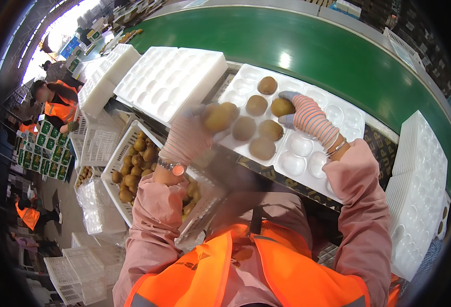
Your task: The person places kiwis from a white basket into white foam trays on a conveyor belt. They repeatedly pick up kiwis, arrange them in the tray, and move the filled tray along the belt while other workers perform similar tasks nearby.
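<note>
In front of me lies a white moulded tray (300,144) with round hollows, several of them filled with brown kiwifruit (256,105) on its left half. My right hand (313,116), in a striped knit glove with grey fingertips, has its fingers around a kiwifruit (280,108) at the tray's middle. Blurred by motion, my gloved left hand (189,134) holds kiwifruit (217,117) over the tray's left edge; whether one or two are in it I cannot tell. A white plastic crate (109,177) of loose kiwifruit (136,169) sits below my left forearm.
A green conveyor belt (325,53) runs beyond the tray. Stacks of empty white trays stand at left (167,76) and right (417,199). The tray rests on a dark printed box (294,186). Empty crates (83,268) and a person in an orange vest (61,107) are at far left.
</note>
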Action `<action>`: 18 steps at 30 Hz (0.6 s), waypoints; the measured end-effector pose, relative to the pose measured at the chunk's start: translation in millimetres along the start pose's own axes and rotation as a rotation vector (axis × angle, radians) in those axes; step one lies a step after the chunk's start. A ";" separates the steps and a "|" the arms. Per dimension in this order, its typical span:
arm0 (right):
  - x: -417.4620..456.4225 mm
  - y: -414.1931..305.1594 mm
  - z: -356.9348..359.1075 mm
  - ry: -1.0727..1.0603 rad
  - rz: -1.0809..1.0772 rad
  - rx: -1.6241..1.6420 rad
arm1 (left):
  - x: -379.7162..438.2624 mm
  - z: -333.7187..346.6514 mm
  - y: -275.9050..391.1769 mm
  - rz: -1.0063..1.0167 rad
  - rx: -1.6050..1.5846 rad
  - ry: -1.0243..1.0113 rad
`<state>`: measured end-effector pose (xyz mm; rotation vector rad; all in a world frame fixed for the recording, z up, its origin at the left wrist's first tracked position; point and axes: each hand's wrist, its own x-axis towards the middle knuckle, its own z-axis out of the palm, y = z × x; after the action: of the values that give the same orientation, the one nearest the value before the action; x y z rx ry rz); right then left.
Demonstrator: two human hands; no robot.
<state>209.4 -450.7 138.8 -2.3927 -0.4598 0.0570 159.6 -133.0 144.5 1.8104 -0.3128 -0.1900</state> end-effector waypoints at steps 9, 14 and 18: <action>8.3 39.0 27.8 -0.013 -0.129 -0.144 | 55.2 40.8 37.7 -0.054 0.026 0.146; 11.0 63.7 39.9 0.166 0.014 0.183 | 117.8 81.5 37.0 0.014 0.440 0.141; 25.9 90.3 39.8 0.559 0.129 0.182 | 154.6 108.4 21.9 0.380 1.061 -0.038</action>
<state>255.3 -480.0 52.6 -2.1331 -0.0331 -0.4796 272.4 -285.9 142.8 2.7281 -0.8934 0.2707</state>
